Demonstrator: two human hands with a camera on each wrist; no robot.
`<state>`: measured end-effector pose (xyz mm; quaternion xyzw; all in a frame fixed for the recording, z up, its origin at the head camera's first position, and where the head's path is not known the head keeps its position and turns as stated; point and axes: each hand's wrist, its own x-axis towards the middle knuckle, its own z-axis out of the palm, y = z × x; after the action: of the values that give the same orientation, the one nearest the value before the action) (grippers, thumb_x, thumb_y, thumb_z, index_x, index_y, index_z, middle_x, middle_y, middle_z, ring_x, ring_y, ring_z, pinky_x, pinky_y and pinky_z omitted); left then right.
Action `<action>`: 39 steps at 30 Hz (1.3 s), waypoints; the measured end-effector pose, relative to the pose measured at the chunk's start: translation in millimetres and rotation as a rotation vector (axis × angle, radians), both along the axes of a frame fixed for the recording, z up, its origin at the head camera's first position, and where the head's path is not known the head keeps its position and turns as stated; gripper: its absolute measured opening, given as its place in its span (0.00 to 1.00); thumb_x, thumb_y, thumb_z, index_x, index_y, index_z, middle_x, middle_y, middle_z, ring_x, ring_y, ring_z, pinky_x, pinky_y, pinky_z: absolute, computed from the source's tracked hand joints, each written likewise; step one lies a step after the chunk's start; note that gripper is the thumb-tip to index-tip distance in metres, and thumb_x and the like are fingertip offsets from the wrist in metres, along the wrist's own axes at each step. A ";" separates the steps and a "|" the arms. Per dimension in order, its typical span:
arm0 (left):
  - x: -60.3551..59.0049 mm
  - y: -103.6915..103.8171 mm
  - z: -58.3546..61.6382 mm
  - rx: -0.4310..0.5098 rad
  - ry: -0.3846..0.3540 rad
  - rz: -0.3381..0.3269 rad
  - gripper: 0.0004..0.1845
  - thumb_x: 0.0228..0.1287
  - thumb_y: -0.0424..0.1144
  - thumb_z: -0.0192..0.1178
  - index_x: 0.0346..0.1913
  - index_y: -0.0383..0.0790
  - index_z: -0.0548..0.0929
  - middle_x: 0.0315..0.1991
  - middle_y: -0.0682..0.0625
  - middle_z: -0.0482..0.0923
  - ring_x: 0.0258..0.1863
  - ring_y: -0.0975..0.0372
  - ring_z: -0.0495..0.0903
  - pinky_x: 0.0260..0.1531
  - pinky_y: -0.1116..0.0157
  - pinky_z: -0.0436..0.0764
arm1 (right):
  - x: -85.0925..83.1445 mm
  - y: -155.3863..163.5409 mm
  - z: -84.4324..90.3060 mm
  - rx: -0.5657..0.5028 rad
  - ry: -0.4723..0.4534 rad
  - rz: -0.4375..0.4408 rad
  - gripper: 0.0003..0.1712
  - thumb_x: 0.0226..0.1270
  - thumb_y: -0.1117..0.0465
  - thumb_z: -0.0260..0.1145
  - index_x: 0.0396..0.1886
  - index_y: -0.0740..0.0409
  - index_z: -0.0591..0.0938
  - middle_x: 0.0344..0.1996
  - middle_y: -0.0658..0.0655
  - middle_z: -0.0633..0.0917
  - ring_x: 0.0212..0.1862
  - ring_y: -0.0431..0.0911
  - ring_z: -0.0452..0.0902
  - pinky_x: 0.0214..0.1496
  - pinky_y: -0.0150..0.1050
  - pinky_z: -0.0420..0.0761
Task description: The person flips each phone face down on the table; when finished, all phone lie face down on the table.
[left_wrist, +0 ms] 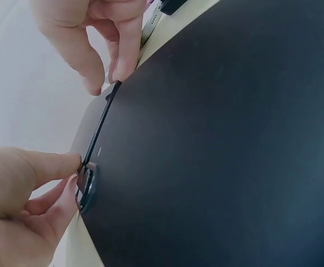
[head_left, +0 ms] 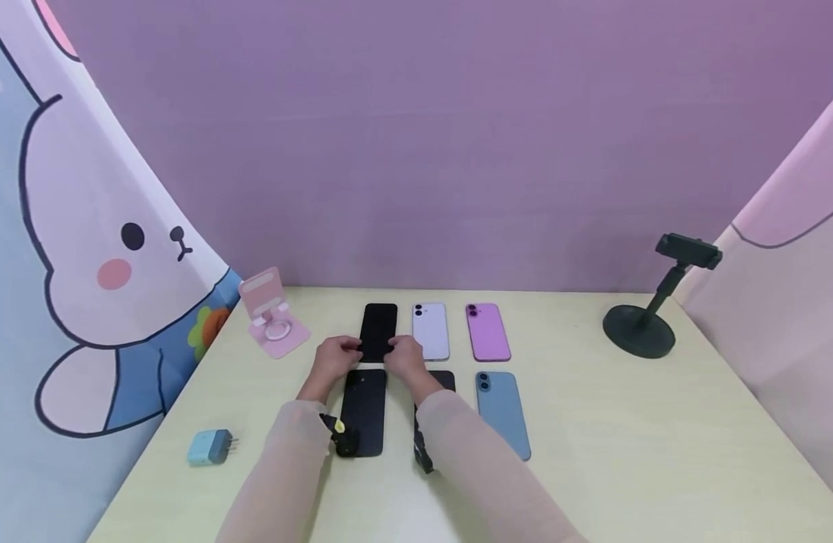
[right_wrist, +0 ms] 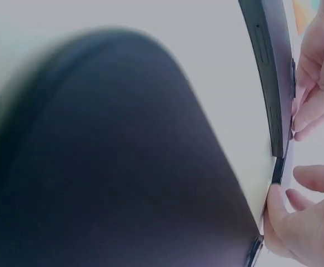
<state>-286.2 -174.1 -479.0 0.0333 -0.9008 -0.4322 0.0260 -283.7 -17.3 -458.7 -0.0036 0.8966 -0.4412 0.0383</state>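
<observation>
A phone with a black face [head_left: 378, 332] lies in the back row, at its left end. My left hand [head_left: 336, 358] grips its left edge near the front corner, and my right hand [head_left: 404, 356] holds the right edge opposite. Seen from the left wrist, this phone is a thin black edge [left_wrist: 99, 128] between the fingertips of both hands. Just in front of it lies a dark phone [head_left: 364, 415], back up, with its camera at the top. Another dark phone [head_left: 445, 378] is mostly hidden under my right forearm.
To the right in the back row are a white phone [head_left: 430, 332] and a pink phone [head_left: 487, 332]; a blue phone [head_left: 503, 415] lies in front. A pink folding stand [head_left: 281, 332], a blue charger plug [head_left: 209, 447] and a black round-based stand [head_left: 639, 332] surround them.
</observation>
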 end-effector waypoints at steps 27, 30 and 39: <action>1.1 -1.1 -7.0 0.041 0.018 0.007 0.13 0.61 0.27 0.62 0.48 0.29 0.85 0.43 0.40 0.84 0.43 0.50 0.81 0.46 0.54 0.78 | 1.8 -12.2 -8.7 -0.036 0.041 -0.112 0.20 0.60 0.73 0.59 0.52 0.63 0.84 0.47 0.62 0.84 0.55 0.55 0.76 0.55 0.43 0.77; 0.6 0.1 -6.0 0.040 0.019 0.004 0.13 0.61 0.27 0.62 0.48 0.29 0.84 0.43 0.39 0.84 0.43 0.50 0.81 0.46 0.54 0.78 | 2.5 -9.9 -7.2 -0.064 0.041 -0.114 0.20 0.60 0.73 0.59 0.52 0.63 0.84 0.46 0.62 0.84 0.53 0.54 0.77 0.52 0.42 0.78; 0.3 1.1 -3.3 0.019 0.048 -0.046 0.13 0.62 0.28 0.62 0.49 0.27 0.84 0.43 0.38 0.83 0.43 0.49 0.82 0.44 0.54 0.79 | 2.7 -3.4 -5.5 -0.299 -0.015 -0.103 0.18 0.65 0.70 0.62 0.54 0.60 0.83 0.48 0.61 0.82 0.50 0.52 0.78 0.47 0.42 0.80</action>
<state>-285.9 -173.0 -482.3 0.0026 -0.8963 -0.4420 0.0373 -281.0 -20.7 -464.2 0.0402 0.8197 -0.5710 0.0215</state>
